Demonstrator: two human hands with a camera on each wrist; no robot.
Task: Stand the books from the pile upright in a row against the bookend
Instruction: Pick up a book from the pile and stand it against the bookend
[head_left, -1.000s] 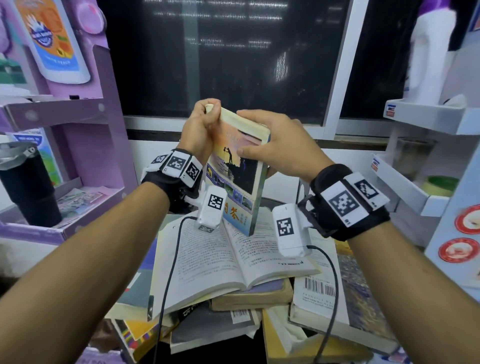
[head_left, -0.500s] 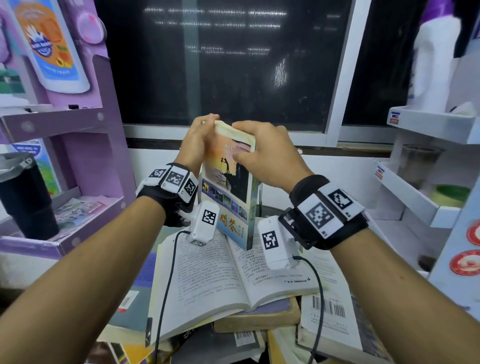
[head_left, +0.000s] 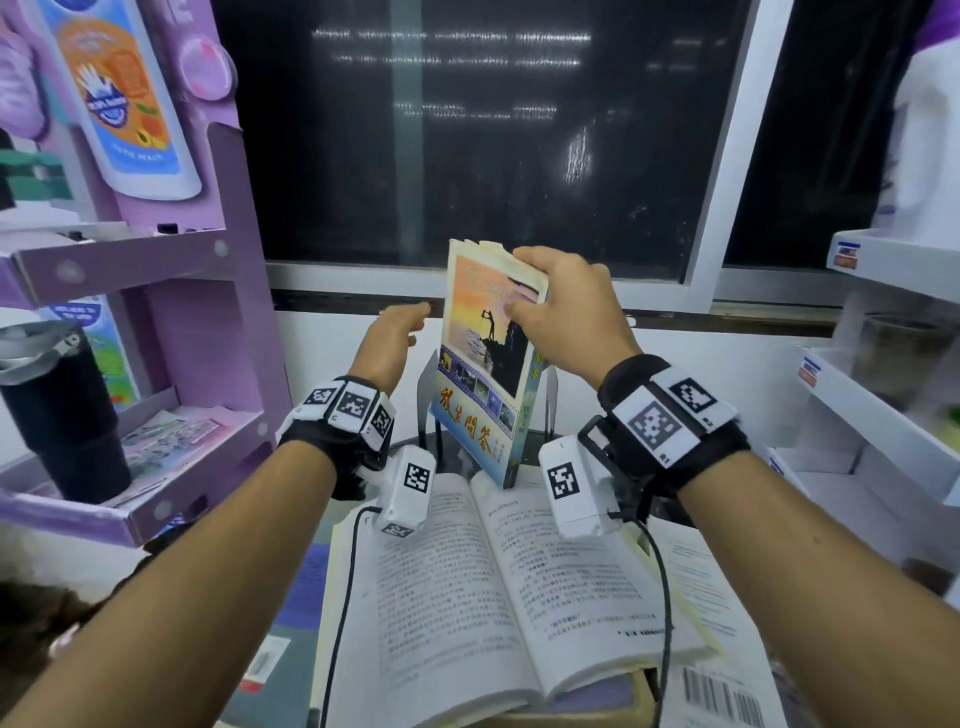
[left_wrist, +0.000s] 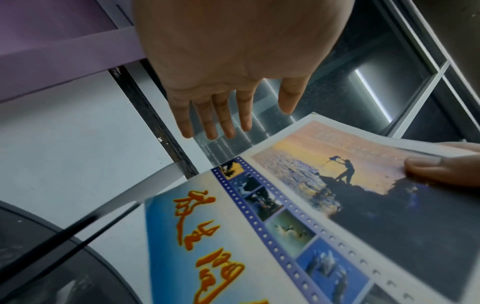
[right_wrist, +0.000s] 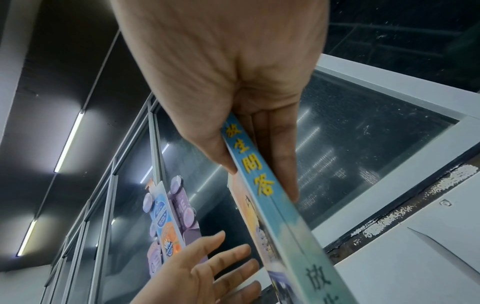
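A paperback with a sunset cover (head_left: 483, 374) stands nearly upright beyond the pile, its lower corner just past the open book (head_left: 493, 587). My right hand (head_left: 519, 283) grips its top edge, thumb on the front cover and fingers behind; the right wrist view shows the blue spine (right_wrist: 311, 257) pinched in that hand (right_wrist: 262, 183). My left hand (head_left: 400, 332) is open just left of the book and holds nothing, its fingers (left_wrist: 226, 115) straight. The thin metal bookend (head_left: 428, 379) shows behind the book on both sides, also as a silver blade (left_wrist: 145, 189).
The open book lies on top of a pile of several flat books (head_left: 717, 680) in front of me. A purple shelf unit (head_left: 171, 270) with a black tumbler (head_left: 57, 410) stands at left, white shelves (head_left: 883, 395) at right, a dark window (head_left: 493, 130) behind.
My left hand has let go of the book's top corner and opened beside it. The right hand alone has carried the book farther back and more upright, at the bookend.
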